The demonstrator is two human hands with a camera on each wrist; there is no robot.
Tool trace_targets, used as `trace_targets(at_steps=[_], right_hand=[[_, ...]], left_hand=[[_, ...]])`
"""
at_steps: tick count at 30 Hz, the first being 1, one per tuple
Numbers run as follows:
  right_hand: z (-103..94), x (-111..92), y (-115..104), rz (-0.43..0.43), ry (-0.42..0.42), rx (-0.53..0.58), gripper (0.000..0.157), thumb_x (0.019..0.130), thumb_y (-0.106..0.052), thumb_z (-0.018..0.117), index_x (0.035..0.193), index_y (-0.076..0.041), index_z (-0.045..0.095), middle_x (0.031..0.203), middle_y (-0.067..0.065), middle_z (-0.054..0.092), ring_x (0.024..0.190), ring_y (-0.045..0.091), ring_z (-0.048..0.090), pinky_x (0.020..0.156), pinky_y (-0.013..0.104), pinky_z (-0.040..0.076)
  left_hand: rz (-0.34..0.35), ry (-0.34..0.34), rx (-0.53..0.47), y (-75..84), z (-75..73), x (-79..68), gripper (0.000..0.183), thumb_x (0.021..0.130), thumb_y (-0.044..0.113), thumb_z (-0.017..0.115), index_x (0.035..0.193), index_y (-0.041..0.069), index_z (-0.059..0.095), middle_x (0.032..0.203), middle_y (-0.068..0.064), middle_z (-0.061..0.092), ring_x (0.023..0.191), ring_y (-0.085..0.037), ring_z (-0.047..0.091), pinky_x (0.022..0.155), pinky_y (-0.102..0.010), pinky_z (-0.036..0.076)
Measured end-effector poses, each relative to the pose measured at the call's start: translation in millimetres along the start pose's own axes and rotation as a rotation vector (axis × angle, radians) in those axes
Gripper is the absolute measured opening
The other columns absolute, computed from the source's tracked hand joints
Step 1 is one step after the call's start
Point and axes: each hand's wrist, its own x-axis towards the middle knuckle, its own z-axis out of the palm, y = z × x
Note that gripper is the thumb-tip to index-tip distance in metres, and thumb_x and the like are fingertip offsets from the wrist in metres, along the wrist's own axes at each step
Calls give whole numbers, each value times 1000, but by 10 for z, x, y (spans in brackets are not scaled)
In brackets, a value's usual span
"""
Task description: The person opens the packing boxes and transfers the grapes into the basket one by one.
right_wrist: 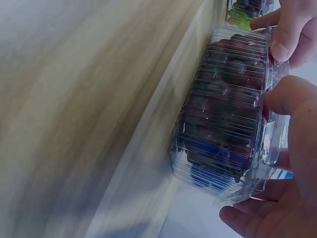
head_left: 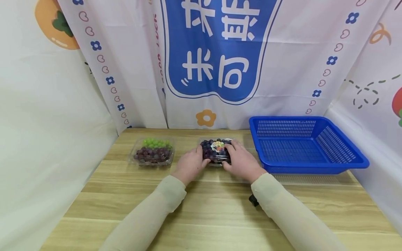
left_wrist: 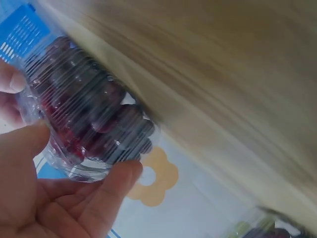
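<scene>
A clear plastic clamshell box of dark grapes [head_left: 216, 155] with a colourful round sticker on its lid is at the middle back of the table. My left hand [head_left: 189, 164] grips its left end, thumb at the front. On the opposite end, my right hand [head_left: 244, 161] holds it with the fingers over the lid's corner and the thumb at the front. Both wrist views show the ribbed side of the grape box [left_wrist: 81, 99] facing the cameras, between thumbs and fingers. Whether its base touches the table cannot be told.
Left of the hands stands another clear box with green and purple grapes [head_left: 154, 152]. A blue plastic basket [head_left: 309, 167] occupies the back right of the wooden table [head_left: 201, 216]. Printed cloth [head_left: 135, 69] hangs behind. A small black object [head_left: 253, 200] shows by the right sleeve.
</scene>
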Motion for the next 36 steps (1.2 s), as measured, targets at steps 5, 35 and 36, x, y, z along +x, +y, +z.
trace_targets(at_steps=[5,35,36], right_hand=[[-3,28,-8,-11,10,-39,69,95,-37,66,150,-2,44,155,26,36,146,40,31,116,51,31],[39,-12,29,9,2,18,66,98,-31,61,154,-6,37,160,22,29,148,38,26,117,52,30],[36,-11,28,12,0,19,66,98,-31,61,154,-6,37,160,22,29,149,37,25,117,52,29]], left_hand=[[135,105,79,-80,39,-27,62,102,42,59,136,-10,50,100,-16,71,73,-24,71,63,-34,59],[-228,-177,-455,-170,-21,42,72,104,39,55,153,-6,27,134,-27,58,112,-39,64,95,-51,53],[-239,-182,-473,-171,-14,56,71,105,39,53,153,-6,28,137,-28,55,117,-41,61,98,-53,50]])
